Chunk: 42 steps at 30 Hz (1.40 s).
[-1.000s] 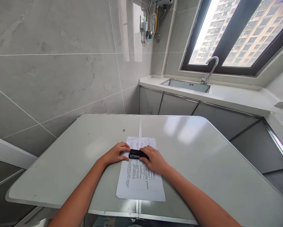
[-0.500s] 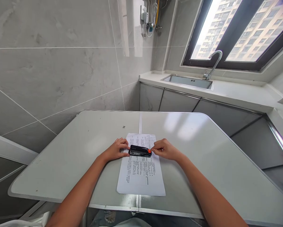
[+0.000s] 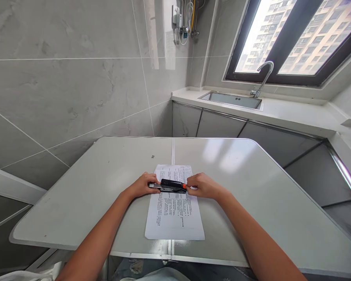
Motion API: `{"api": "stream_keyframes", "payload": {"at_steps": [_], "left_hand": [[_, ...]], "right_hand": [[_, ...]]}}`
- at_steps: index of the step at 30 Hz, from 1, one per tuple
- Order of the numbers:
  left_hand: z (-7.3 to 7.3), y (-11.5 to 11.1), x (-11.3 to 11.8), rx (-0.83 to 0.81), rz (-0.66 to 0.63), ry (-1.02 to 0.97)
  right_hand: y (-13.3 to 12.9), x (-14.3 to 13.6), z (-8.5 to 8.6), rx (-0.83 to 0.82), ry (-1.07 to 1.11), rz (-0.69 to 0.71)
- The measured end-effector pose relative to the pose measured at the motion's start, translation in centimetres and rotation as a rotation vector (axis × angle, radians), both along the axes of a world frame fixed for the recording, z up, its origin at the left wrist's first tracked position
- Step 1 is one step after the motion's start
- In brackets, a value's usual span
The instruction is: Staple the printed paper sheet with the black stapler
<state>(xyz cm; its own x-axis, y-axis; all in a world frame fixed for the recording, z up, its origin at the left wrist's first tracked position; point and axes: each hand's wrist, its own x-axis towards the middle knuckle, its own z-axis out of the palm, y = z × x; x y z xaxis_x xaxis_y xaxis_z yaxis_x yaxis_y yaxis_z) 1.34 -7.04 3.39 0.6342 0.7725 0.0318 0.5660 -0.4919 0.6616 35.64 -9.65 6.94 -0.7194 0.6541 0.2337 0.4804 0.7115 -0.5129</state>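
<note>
A black stapler with an orange part at its right end is held crosswise over printed sheets of paper. A metal staple tray sticks out of its left end. My left hand has its thumb and fingers closed around that left end. At the orange end, my right hand is closed with curled fingers on the stapler. The fingertips of the right hand partly hide the orange part.
The paper lies on a white folding table across its centre seam. Small staple pieces lie beyond the paper. Behind stand a counter with a sink and a faucet under a window.
The metal tray has slid out of the stapler's left end, with my left hand at it. My right hand's fingers have curled closer around the orange end.
</note>
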Motion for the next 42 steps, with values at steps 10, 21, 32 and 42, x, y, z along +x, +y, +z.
{"api": "stream_keyframes", "payload": {"at_steps": [10, 21, 32, 42], "left_hand": [[0.0, 0.0, 0.0, 0.000, -0.012, 0.001], [1.5, -1.1, 0.4, -0.466, 0.246, -0.816], [0.2, -0.7, 0.9, -0.947, 0.158, -1.048], [-0.7, 0.1, 0.8, -0.830, 0.422, -1.131]], "right_hand": [[-0.5, -5.4, -3.1, -0.115, 0.250, -0.214], [-1.5, -5.6, -2.8, 0.169, 0.276, -0.329], [-2.1, -6.2, -2.6, 0.517, -0.047, -0.174], [-1.8, -6.2, -2.5, 0.311, 0.271, -0.475]]}}
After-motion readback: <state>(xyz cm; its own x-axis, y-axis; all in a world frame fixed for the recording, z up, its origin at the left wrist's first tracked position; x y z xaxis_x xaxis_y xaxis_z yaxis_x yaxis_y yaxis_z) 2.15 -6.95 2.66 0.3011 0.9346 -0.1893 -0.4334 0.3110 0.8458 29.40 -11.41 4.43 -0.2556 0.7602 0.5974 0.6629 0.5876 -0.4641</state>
